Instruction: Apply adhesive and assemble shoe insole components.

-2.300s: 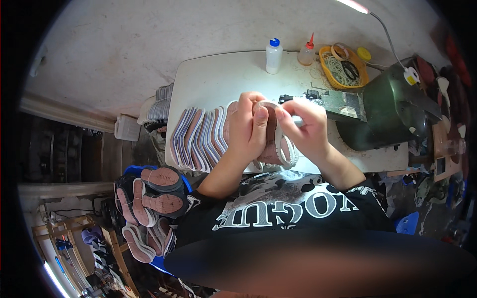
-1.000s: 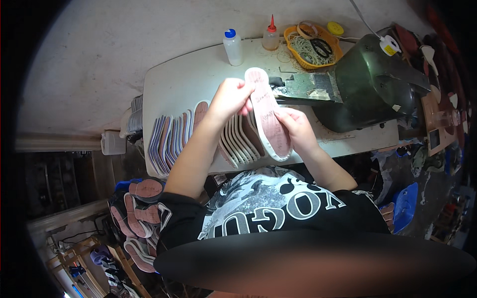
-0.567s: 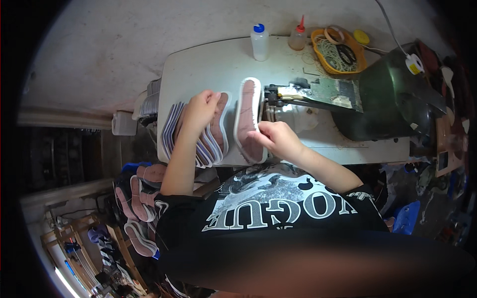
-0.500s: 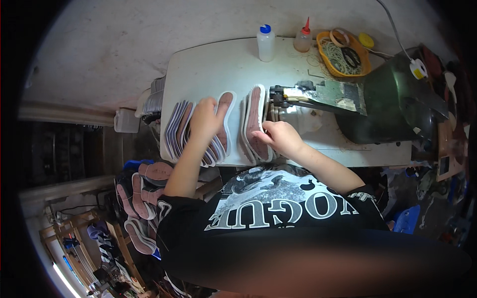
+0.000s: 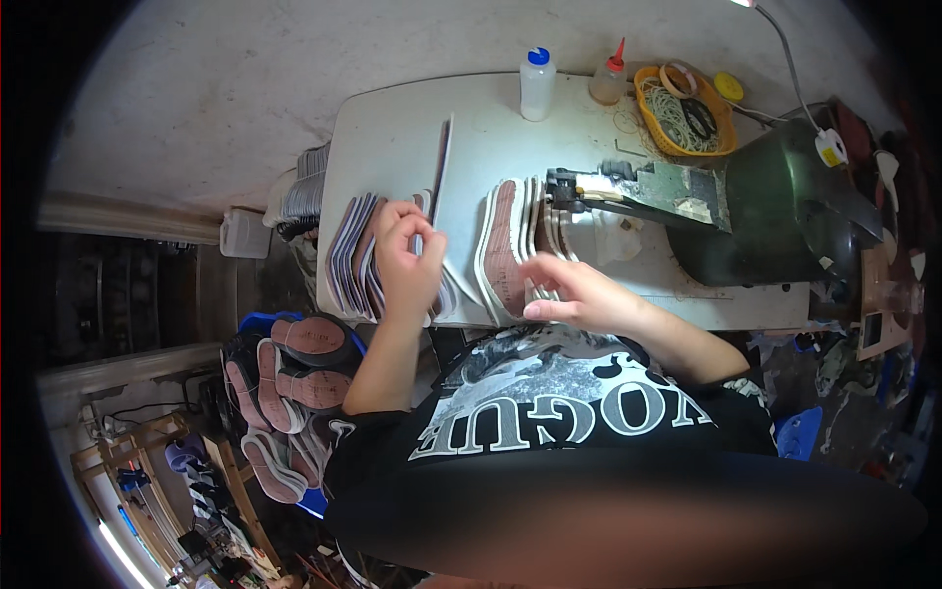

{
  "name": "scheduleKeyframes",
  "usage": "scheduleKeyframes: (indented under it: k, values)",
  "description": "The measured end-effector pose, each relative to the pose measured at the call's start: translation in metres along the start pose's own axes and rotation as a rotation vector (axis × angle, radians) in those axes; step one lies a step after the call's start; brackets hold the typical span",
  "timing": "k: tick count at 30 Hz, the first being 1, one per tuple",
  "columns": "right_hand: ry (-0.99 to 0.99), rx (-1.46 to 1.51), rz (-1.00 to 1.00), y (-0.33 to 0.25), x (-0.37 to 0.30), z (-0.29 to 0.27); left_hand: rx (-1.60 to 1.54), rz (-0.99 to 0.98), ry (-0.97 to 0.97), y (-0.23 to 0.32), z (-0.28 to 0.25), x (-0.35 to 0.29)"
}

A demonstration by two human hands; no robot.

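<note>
My left hand (image 5: 407,257) is closed with its fingertips at the side of one shoe insole (image 5: 444,169), which is turned edge-on so that only a thin strip shows. Beneath and left of that hand is a fanned row of insoles (image 5: 350,255) with grey-blue edges, partly hidden by my fingers. To the right stands a second stack of insoles (image 5: 501,236), pinkish-brown on top with white edges. My right hand (image 5: 574,293) is at the near right side of this stack, fingers apart and curved, holding nothing that I can see.
A sewing machine (image 5: 775,196) fills the table's right side, its arm reaching toward the right stack. Along the back are a blue-capped bottle (image 5: 537,90), a red-tipped bottle (image 5: 608,83) and a yellow basket (image 5: 726,147). Tied insole bundles (image 5: 312,388) lie lower left.
An insole that lay flat by my left hand is now tilted up on its edge. My right hand has come off the right stack's top and its fingers have spread.
</note>
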State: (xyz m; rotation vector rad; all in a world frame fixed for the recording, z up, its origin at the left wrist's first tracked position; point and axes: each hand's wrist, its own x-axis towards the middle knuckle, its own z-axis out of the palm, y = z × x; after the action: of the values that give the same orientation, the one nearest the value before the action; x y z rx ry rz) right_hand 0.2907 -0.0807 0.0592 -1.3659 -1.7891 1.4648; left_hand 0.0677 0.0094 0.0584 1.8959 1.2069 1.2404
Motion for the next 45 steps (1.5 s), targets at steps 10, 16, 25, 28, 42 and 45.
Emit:
scheduleKeyframes:
  k: [10, 16, 25, 28, 42, 45]
  values:
    - [0.238, 0.270, -0.340, -0.006, -0.007, -0.014, -0.855, -0.134, 0.021, 0.057, 0.049, -0.015]
    - [0.036, 0.576, -0.249, 0.015, -0.022, -0.028, -0.869, -0.444, -0.365, 0.058, 0.058, 0.019]
    - [-0.087, 0.782, -0.261, 0.053, 0.012, -0.029, -0.890, -0.384, -0.485, 0.064, 0.089, 0.014]
    - [-0.182, 0.719, -0.139, 0.021, -0.006, -0.050, -0.798, -0.303, -0.405, 0.061, 0.090, 0.015]
    - [0.246, 0.756, -0.204, 0.024, -0.013, -0.039, -0.790, -0.283, -0.215, 0.052, 0.117, 0.039]
    - [0.279, 0.987, -0.115, 0.021, -0.023, -0.032, -0.846, -0.369, -0.256, 0.038, 0.129, 0.048]
